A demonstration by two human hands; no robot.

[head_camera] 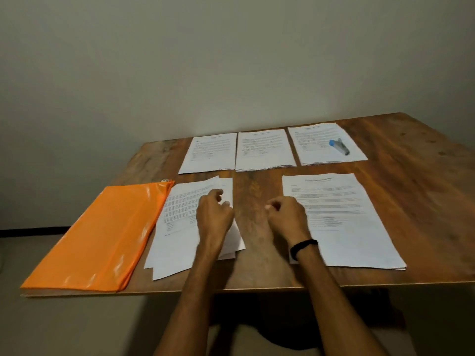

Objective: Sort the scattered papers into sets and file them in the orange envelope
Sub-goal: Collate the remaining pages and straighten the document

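The orange envelope [102, 235] lies flat at the table's near left corner. Beside it sits a loose, fanned pile of printed papers [177, 227]. My left hand [214, 214] hovers over that pile's right part, fingers loosely curled, holding nothing. My right hand [288, 217], with a black band on the wrist, is over bare wood between the loose pile and a neat stack [347, 219] at the near right; its fingers are loosely curled and empty. Three tidy sets lie in a row at the back: a left set [210, 152], a middle set [264, 150] and a right set [316, 147].
A small blue and grey stapler [339, 145] rests on the back right set. The wooden table [416, 191] stands against a plain wall, and its front edge runs just below the near piles. Bare wood shows at the far right.
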